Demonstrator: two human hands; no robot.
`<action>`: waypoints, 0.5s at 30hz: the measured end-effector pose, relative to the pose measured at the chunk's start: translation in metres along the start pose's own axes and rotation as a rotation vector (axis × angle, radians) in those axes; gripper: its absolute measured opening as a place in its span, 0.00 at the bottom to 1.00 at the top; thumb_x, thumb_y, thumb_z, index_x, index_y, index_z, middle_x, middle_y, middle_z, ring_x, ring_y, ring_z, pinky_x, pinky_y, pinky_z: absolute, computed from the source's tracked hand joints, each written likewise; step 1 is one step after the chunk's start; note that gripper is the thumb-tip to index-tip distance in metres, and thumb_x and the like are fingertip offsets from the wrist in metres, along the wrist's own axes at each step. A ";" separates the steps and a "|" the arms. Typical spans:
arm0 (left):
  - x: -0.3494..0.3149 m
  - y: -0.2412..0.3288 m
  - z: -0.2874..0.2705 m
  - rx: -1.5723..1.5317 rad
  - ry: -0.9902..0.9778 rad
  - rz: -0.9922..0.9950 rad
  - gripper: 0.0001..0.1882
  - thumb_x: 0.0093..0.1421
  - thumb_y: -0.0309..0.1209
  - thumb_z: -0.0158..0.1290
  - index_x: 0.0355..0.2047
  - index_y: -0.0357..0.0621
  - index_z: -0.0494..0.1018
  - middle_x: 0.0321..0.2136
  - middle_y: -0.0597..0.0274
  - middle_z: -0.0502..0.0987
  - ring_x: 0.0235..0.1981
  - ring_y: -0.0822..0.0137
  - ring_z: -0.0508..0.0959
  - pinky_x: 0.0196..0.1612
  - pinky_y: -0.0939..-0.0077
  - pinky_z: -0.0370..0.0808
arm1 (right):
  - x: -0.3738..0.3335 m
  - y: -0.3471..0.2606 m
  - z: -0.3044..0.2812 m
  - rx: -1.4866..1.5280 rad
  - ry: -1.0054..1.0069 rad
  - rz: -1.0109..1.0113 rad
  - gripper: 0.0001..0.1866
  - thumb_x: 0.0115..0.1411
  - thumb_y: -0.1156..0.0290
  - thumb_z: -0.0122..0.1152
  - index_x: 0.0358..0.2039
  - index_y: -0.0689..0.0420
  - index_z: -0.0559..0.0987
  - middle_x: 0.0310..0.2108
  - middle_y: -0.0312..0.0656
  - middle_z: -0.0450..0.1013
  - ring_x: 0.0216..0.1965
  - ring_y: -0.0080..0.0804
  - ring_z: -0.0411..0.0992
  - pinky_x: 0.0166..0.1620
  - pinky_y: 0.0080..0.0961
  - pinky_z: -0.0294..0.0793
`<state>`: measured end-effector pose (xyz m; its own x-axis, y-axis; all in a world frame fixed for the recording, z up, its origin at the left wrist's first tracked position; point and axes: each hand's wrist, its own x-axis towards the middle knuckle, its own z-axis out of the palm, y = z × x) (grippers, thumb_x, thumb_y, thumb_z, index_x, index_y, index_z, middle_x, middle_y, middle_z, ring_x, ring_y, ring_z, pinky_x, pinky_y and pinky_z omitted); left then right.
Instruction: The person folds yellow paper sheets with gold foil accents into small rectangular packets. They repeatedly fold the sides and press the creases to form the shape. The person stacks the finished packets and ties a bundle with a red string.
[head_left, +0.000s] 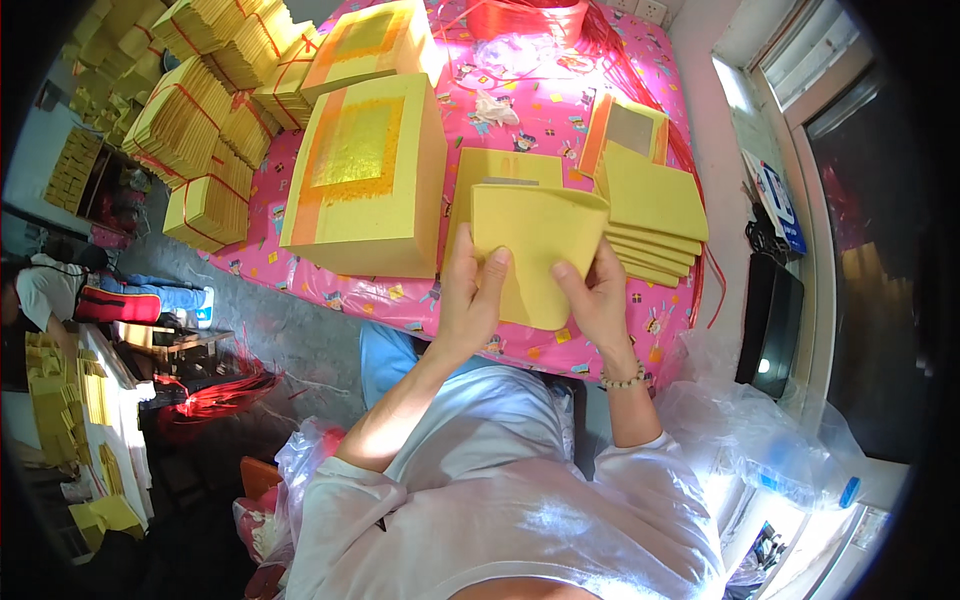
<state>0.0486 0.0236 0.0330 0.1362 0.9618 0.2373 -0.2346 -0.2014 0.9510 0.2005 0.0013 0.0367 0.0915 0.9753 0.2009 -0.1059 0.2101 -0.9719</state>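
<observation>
Because the yellow paper (pixel 535 225) is wide and limp, it seems to need both hands: the left hand (pixel 470 295) pinches its left side and the right hand (pixel 597 300) its lower right. Apart from each other, the hands both grip the paper, thumbs on the near face and fingers mostly hidden behind. That spread probably keeps the paper flat; its upper right edge curls over, and I cannot tell how many layers there are.

The paper is held up at the near side of the table (pixel 335 288), just in front of the person, where both arms reach it without stretching. Behind it, partly covered, lies another yellow sheet (pixel 490 165). A pile of folded paper (pixel 655 205) sits just beside the right hand, its edges stepped like stairs, perhaps so that each piece stays easy to tell apart. Beyond the pile lies a silver-patched piece (pixel 630 130).

To the left stands a tall paper stack (pixel 365 180), gold patch upward, close enough for the left hand to reach. Farther off, red ties bind the bundles (pixel 185 115), presumably to stop them from sliding. Loose red strings (pixel 685 150) run along the table's right edge, out of the hands' way.
</observation>
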 end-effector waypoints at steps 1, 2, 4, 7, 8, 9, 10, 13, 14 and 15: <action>0.001 0.000 -0.002 -0.010 0.007 -0.017 0.13 0.65 0.26 0.43 0.49 0.34 0.61 0.40 0.57 0.73 0.41 0.72 0.72 0.44 0.78 0.70 | 0.001 0.001 0.001 0.045 0.032 -0.014 0.18 0.60 0.76 0.56 0.50 0.64 0.68 0.43 0.38 0.72 0.41 0.20 0.71 0.42 0.18 0.72; 0.002 0.000 -0.003 -0.004 -0.006 -0.037 0.14 0.65 0.26 0.43 0.49 0.35 0.61 0.40 0.58 0.72 0.42 0.73 0.72 0.45 0.79 0.69 | 0.004 0.000 0.003 0.059 0.066 -0.030 0.14 0.61 0.75 0.55 0.46 0.65 0.71 0.39 0.36 0.73 0.39 0.17 0.70 0.41 0.17 0.71; 0.003 0.001 -0.007 0.006 -0.029 -0.077 0.14 0.64 0.25 0.43 0.50 0.35 0.61 0.41 0.59 0.72 0.42 0.74 0.72 0.45 0.80 0.69 | 0.005 0.005 0.002 0.040 0.085 0.032 0.11 0.61 0.74 0.56 0.43 0.65 0.74 0.36 0.34 0.74 0.37 0.16 0.70 0.40 0.15 0.70; 0.003 0.000 -0.012 -0.106 -0.039 -0.156 0.15 0.64 0.24 0.44 0.51 0.36 0.61 0.42 0.60 0.72 0.43 0.75 0.71 0.46 0.80 0.68 | 0.004 0.004 0.003 0.046 0.094 0.098 0.08 0.61 0.73 0.57 0.37 0.64 0.77 0.30 0.31 0.74 0.33 0.13 0.69 0.36 0.13 0.68; 0.002 0.000 -0.013 -0.106 -0.046 -0.168 0.15 0.64 0.24 0.44 0.51 0.36 0.62 0.43 0.60 0.72 0.44 0.75 0.71 0.47 0.80 0.68 | 0.004 0.004 0.004 0.055 0.093 0.114 0.07 0.61 0.72 0.58 0.36 0.63 0.77 0.29 0.30 0.74 0.32 0.12 0.68 0.34 0.13 0.68; 0.001 0.000 -0.013 -0.106 -0.052 -0.179 0.15 0.64 0.24 0.44 0.51 0.36 0.62 0.43 0.60 0.72 0.44 0.75 0.71 0.47 0.80 0.68 | 0.006 0.005 0.001 0.073 0.105 0.109 0.07 0.61 0.72 0.57 0.35 0.63 0.77 0.28 0.30 0.73 0.30 0.11 0.68 0.33 0.12 0.67; 0.000 0.001 -0.014 -0.106 -0.056 -0.191 0.16 0.63 0.24 0.44 0.51 0.36 0.62 0.43 0.61 0.72 0.44 0.75 0.71 0.47 0.80 0.68 | 0.008 0.006 -0.002 0.090 0.114 0.106 0.07 0.61 0.72 0.57 0.35 0.62 0.77 0.28 0.29 0.73 0.29 0.11 0.67 0.31 0.11 0.66; -0.003 -0.004 -0.018 -0.090 -0.107 -0.228 0.16 0.63 0.24 0.44 0.51 0.36 0.62 0.44 0.60 0.72 0.45 0.75 0.71 0.47 0.80 0.68 | 0.010 0.018 -0.015 0.023 0.134 0.087 0.07 0.62 0.71 0.57 0.34 0.61 0.77 0.27 0.28 0.72 0.26 0.09 0.65 0.29 0.09 0.63; -0.003 -0.004 -0.018 -0.088 -0.111 -0.237 0.16 0.63 0.24 0.44 0.51 0.36 0.62 0.44 0.60 0.72 0.45 0.75 0.71 0.47 0.80 0.68 | 0.009 0.021 -0.017 -0.019 0.139 0.080 0.07 0.62 0.71 0.56 0.33 0.61 0.77 0.26 0.27 0.72 0.25 0.09 0.65 0.28 0.08 0.63; -0.003 -0.004 -0.018 -0.085 -0.116 -0.247 0.16 0.63 0.24 0.44 0.51 0.36 0.62 0.44 0.60 0.72 0.45 0.75 0.71 0.47 0.80 0.68 | 0.009 0.022 -0.017 -0.011 0.141 0.070 0.07 0.62 0.71 0.56 0.31 0.61 0.77 0.25 0.27 0.71 0.24 0.08 0.64 0.27 0.08 0.62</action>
<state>0.0314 0.0247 0.0247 0.3069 0.9514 0.0263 -0.2602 0.0573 0.9639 0.2158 0.0140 0.0146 0.2221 0.9683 0.1145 -0.1061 0.1407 -0.9843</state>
